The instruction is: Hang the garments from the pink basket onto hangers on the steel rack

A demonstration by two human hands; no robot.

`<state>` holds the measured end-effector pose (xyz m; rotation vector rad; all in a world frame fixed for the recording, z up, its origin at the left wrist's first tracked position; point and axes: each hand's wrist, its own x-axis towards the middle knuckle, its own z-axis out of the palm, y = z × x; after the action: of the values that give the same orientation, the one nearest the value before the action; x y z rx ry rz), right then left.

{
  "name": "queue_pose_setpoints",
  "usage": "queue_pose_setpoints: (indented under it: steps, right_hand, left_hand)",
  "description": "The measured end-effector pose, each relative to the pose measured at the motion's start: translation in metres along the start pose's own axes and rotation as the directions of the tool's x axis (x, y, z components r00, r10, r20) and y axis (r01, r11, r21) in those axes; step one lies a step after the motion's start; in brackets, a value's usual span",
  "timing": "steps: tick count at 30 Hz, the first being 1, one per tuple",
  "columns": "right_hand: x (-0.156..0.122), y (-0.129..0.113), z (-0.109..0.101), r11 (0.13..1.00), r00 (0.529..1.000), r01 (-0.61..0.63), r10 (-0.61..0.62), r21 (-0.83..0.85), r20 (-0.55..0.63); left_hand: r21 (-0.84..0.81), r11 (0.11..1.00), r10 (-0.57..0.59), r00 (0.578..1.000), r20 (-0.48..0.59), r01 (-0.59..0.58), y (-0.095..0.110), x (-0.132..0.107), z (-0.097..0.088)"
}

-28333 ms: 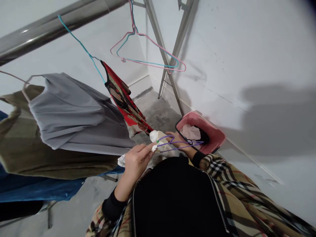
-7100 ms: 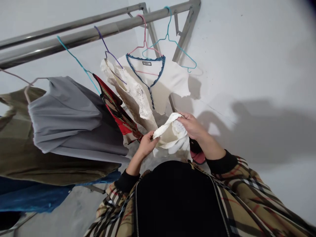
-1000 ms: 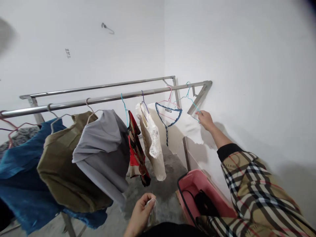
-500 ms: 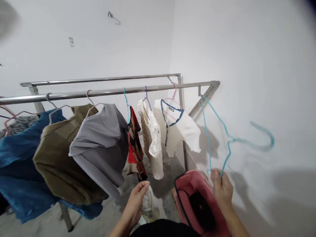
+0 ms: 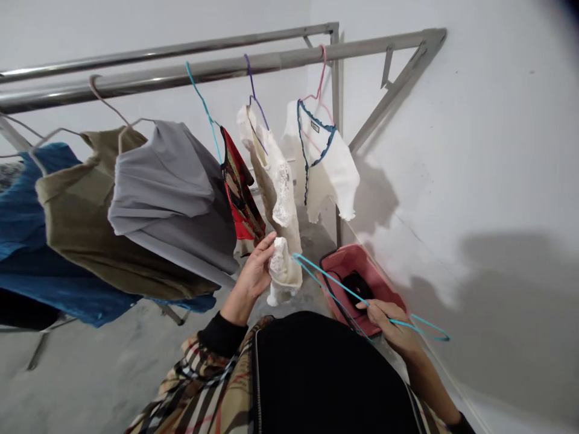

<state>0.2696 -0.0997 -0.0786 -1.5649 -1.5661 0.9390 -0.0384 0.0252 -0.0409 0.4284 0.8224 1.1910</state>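
Note:
My left hand (image 5: 256,272) is closed on a white garment (image 5: 284,272), pinching its upper edge between thumb and fingers. The cloth hangs bunched below the grip, so I cannot tell what kind of garment it is. In my right hand (image 5: 391,325) is a turquoise wire hanger (image 5: 337,281), gripped along its side. One corner of the hanger points left and touches or nearly touches the white garment. Its hook end sticks out to the right past my fingers.
Ahead runs a metal clothes rail (image 5: 289,59). On it hang a grey top (image 5: 167,175), an olive garment (image 5: 85,211), a red patterned one (image 5: 239,187), a lacy white one (image 5: 275,175) and a white blue-trimmed top (image 5: 335,169). A pink basket (image 5: 389,283) holding something black stands below.
The hanger has dropped and turned from upright to lying nearly level, one corner now at the garment. My left hand has lifted the white garment. The view has tilted down.

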Motion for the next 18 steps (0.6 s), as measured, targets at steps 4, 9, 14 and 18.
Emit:
queue_pose_setpoints:
  steps: [4, 9, 14, 18]
  right_hand:
    - [0.006, -0.018, 0.003, 0.996, 0.986, 0.026, -0.012, -0.08, 0.167]
    - [0.027, -0.025, 0.029, 0.993, 0.972, 0.098, -0.08, -0.071, 0.221]
    - [0.052, -0.023, 0.065, 0.987, 0.973, 0.15, -0.157, 0.052, 0.17]
    - [0.061, -0.015, 0.079, 0.975, 0.981, 0.158, -0.173, 0.155, 0.091]
  left_hand:
    - [0.056, 0.998, 0.033, 0.996, 0.088, -0.038, -0.001, -0.003, -0.003]
    - [0.213, 0.974, 0.011, 0.962, 0.271, -0.071, -0.014, -0.015, 0.0]
    - [0.611, 0.732, -0.109, 0.834, 0.54, -0.3, -0.037, -0.03, 0.007]
    - [0.675, 0.225, -0.013, 0.69, 0.723, -0.703, -0.041, -0.037, 0.011]
